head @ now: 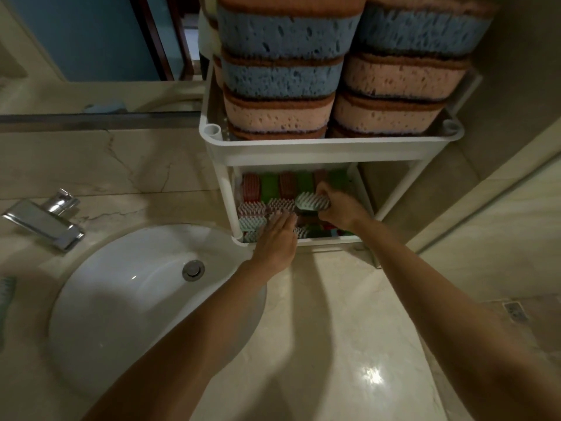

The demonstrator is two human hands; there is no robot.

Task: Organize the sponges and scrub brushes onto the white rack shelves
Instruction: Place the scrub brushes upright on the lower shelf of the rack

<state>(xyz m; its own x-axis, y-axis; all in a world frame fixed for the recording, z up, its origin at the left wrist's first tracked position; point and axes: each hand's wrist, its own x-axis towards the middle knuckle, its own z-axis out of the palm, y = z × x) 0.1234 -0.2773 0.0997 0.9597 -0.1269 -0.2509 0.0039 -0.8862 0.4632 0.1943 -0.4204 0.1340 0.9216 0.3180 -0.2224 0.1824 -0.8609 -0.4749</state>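
My right hand (340,208) is gripping a pale-green bristled brush (311,200) under the overhanging white plastic shelf (331,147); my left hand (274,241), fingers together, is seemingly touching pink brushes (280,205).

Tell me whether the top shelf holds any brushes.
No, the top shelf holds only stacked sponges; the brushes lie on the lower shelf.

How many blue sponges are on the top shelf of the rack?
3 blue sponges: two on the left, one above the other, and one on the right, high up. Others may be hidden behind.
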